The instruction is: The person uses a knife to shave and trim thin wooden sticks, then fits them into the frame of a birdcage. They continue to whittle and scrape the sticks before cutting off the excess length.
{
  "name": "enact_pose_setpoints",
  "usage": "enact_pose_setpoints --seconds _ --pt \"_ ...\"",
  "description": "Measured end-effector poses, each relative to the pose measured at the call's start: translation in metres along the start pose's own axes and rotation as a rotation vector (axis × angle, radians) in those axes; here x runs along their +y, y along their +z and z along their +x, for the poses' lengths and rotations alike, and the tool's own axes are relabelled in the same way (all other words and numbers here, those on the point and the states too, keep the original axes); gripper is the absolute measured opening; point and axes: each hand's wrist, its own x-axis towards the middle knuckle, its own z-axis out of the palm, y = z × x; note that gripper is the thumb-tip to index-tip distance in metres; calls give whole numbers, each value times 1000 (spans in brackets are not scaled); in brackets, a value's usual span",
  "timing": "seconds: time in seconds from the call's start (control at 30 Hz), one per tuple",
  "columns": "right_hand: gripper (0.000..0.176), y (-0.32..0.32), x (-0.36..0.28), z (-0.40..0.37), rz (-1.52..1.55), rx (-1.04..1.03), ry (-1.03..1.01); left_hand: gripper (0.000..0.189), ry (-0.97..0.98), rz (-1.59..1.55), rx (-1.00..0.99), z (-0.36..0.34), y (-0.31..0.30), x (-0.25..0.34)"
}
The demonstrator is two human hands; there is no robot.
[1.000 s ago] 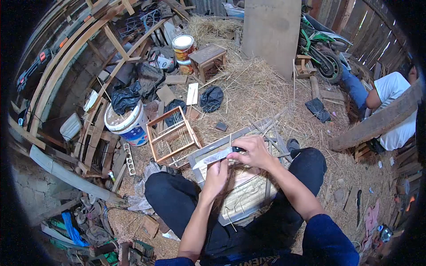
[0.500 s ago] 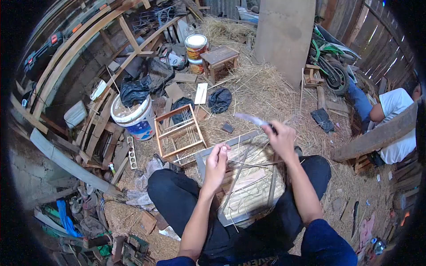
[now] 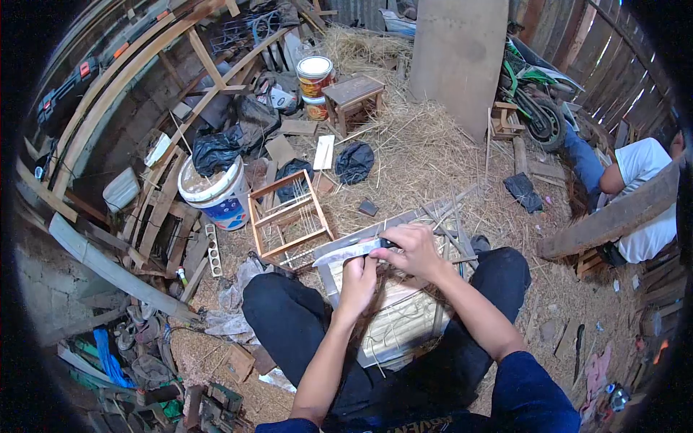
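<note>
A knife (image 3: 345,251) with a broad blade and dark handle is in my right hand (image 3: 414,250), whose fingers wrap the handle. The blade points left and lies across the top of my closed left hand (image 3: 359,283), close to its thumb. Whatever sits between the left fingers is hidden. Beneath both hands, a grey-edged board (image 3: 331,284) rests across my lap, with pale slats and loose thin strips on it. More narrow strips (image 3: 449,222) stick out past its upper right corner.
A small wooden frame with cords (image 3: 254,224) stands left of the board. Beyond it are a white bucket (image 3: 229,195), stacked paint cans (image 3: 315,85) and a stool (image 3: 354,90). At right, a person in a white shirt (image 3: 646,173) sits behind a slanted beam (image 3: 613,224).
My right hand has moved left and down, bringing the raised knife onto the left hand. The left hand has shifted slightly lower. Strips now lie at the board's upper right.
</note>
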Motion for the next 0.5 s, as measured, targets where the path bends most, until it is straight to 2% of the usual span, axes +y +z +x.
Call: enact_pose_setpoints --seconds 0.1,0.2,0.4,0.43,0.5 --pt "33 -7 2 2 37 -9 -14 29 -5 85 12 -3 3 10" --pt "36 -16 6 0 22 -81 29 30 -74 39 -6 -4 6 6" --pt "30 -20 19 -7 82 -24 4 26 -157 -107 22 -12 19 12" --pt "29 -24 21 -9 70 0 153 28 -129 -139 25 -11 20 29" --pt "29 -36 30 -7 42 48 449 30 -37 4 -34 -18 19 32"
